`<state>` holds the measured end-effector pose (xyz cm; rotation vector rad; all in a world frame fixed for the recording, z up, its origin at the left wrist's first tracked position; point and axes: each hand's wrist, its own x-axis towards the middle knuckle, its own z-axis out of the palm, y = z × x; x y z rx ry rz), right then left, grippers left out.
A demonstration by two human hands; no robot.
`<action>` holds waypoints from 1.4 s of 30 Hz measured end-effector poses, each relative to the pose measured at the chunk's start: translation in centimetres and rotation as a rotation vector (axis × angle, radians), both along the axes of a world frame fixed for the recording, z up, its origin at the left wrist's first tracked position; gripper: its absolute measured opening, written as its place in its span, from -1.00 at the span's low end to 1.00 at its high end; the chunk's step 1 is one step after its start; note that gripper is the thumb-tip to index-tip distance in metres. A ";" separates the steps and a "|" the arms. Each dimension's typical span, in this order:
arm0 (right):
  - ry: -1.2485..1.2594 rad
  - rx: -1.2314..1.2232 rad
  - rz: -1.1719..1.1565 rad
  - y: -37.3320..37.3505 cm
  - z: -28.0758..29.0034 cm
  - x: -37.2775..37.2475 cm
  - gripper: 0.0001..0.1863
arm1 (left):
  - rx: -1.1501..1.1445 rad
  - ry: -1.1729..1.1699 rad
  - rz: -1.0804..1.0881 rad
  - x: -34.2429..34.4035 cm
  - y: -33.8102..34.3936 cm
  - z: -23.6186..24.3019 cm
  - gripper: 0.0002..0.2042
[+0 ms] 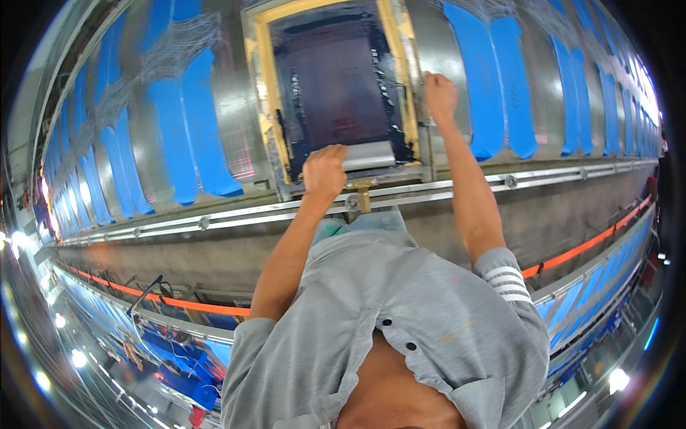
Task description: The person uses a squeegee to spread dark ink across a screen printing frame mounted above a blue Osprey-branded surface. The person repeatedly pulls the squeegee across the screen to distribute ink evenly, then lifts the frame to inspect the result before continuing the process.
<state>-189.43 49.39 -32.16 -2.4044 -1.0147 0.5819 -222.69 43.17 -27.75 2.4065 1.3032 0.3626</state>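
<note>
A printing screen (336, 89) with dark mesh lies on the long table in front of me. Pale yellow edging runs round its frame (263, 79), and dark, glossy ink lines the mesh's sides. Near the screen's close end, my left hand (325, 171) is closed round the left end of a silver squeegee (370, 155), which lies crosswise on the mesh. Just beyond the frame's right side is my right hand (440, 96), its fingers curled closed. Whatever those fingers may hold is hidden.
Blue fabric pieces (493, 82) lie in rows on the grey table (443, 53), left and right of the screen. A metal rail (529, 179) runs along the table's near edge. Behind me are an orange rail (593, 243) and another table with blue pieces (568, 304).
</note>
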 end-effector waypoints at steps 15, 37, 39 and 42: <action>0.206 0.468 -0.033 6.7 -1.4 -34.7 -0.62 | 0.107 -0.006 0.047 -33.4 6.7 -0.1 -0.57; 0.152 0.147 -0.163 8.5 -2.8 -39.3 -0.61 | -0.052 0.116 -0.022 -39.5 3.4 -3.4 -0.51; 0.150 0.094 -0.152 8.9 -3.0 -39.5 -0.61 | -0.009 0.112 0.000 -39.3 3.3 -3.5 -0.49; 0.122 0.086 -0.152 9.0 -2.6 -40.5 -0.61 | 0.065 0.120 0.002 -39.1 5.8 -4.0 -0.47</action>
